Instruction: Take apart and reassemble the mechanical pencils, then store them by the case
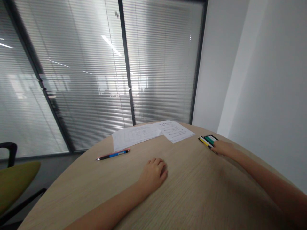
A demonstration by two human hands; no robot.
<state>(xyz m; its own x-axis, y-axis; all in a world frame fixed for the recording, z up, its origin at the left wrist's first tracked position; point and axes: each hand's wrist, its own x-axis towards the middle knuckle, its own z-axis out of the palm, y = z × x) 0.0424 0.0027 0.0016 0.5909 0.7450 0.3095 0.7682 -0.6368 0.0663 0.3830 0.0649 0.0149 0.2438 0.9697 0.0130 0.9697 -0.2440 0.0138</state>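
My left hand (153, 175) rests on the wooden table (134, 182) near its middle. Its fingers are curled in loosely and nothing shows in them. Farther right, my right hand (223, 148) has its fingers closed over the near ends of several markers (206, 140). These lie side by side on the table, with white, yellow, green and black parts showing. The fingertips partly cover them, so how many are gripped is hidden. To the left of my left hand lie a blue-and-black pen (114, 155) and a thin red pen right behind it.
Printed white sheets (136, 135) lie at the table's far side, with another sheet (176, 131) overlapping them on the right. A green chair (18, 180) with black arms stands at the left. Behind are glass panels with blinds and, at the right, a white wall.
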